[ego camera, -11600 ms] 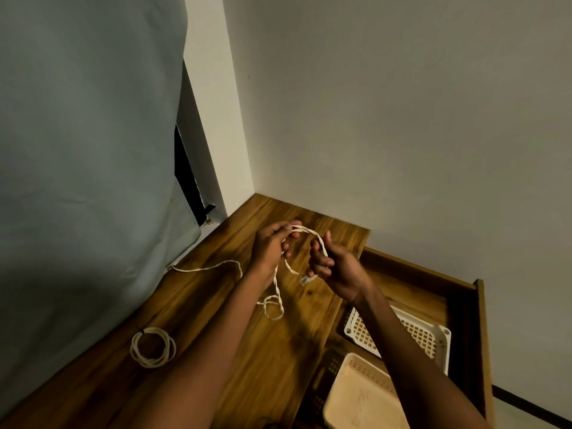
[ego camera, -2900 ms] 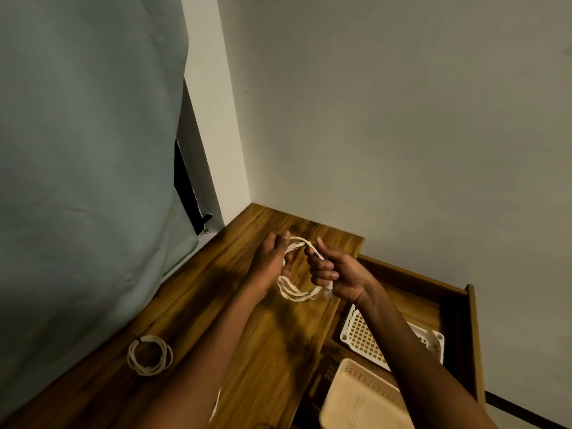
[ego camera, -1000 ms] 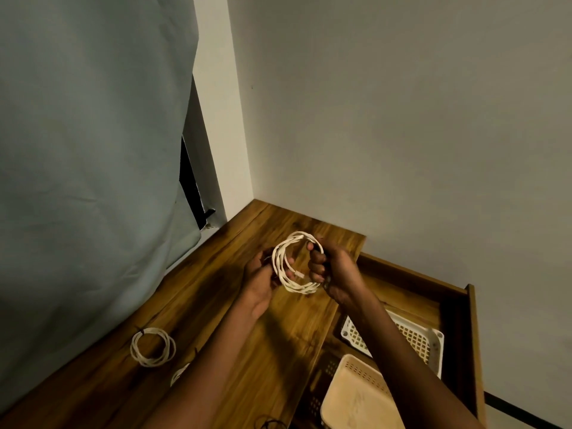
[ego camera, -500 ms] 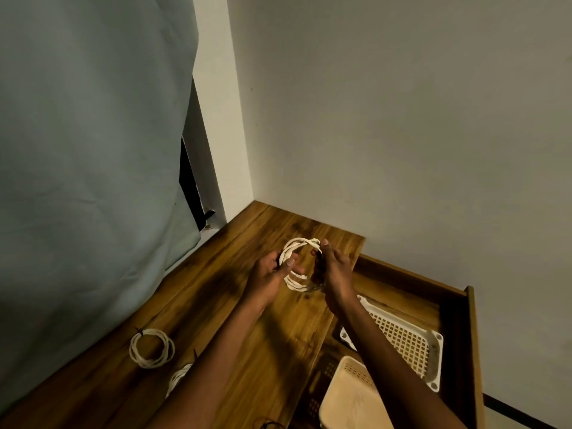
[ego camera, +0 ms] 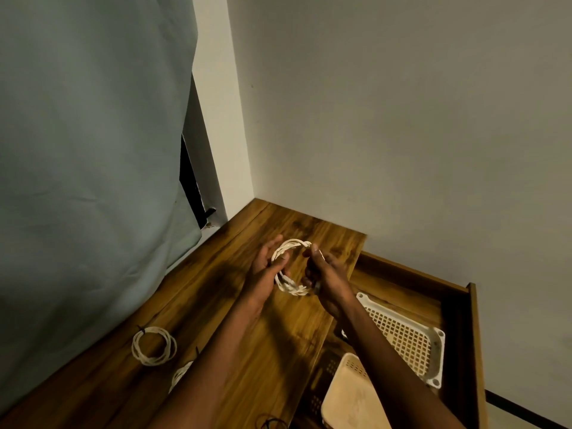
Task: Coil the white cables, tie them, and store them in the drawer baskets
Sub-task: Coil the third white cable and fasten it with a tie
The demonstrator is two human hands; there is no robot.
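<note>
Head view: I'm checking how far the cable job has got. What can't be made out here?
- Coil in the hands: whether it is tied yet; fingers of the right hand cover that side.
- Second coil on the table: mostly hidden behind the left forearm.
- Beige basket: cut off by the bottom edge, contents unseen.
- Dark loop at the bottom edge: too dim to identify.
</note>
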